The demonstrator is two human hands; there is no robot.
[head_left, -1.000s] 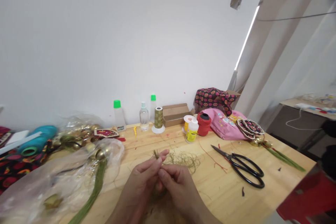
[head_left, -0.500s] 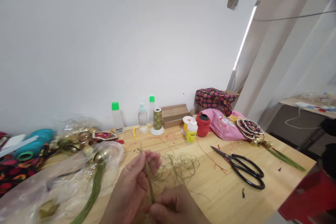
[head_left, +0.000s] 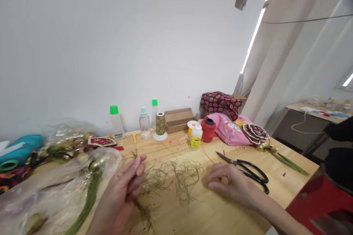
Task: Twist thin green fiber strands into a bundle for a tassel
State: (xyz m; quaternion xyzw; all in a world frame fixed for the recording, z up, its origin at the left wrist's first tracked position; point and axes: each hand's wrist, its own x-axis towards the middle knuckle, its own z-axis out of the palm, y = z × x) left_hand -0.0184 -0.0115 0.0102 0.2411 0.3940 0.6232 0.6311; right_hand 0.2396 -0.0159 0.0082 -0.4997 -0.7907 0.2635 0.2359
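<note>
Pinch by left hand (head_left: pixel 122 189) on strands (head_left: pixel 142 210), left of scissors (head_left: pixel 235 162); near scissors, right hand (head_left: pixel 231 183) now off strands, fingers half-curled, empty.

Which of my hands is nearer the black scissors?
Right. The right hand is beside the scissors, partly covering a handle; the left hand is farther away, across the tangled green threads.

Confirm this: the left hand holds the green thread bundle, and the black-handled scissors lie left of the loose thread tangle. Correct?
Not quite: the head view shows the black-handled scissors lying right of the loose thread tangle, not left. The left hand does hold the green thread bundle.
</note>
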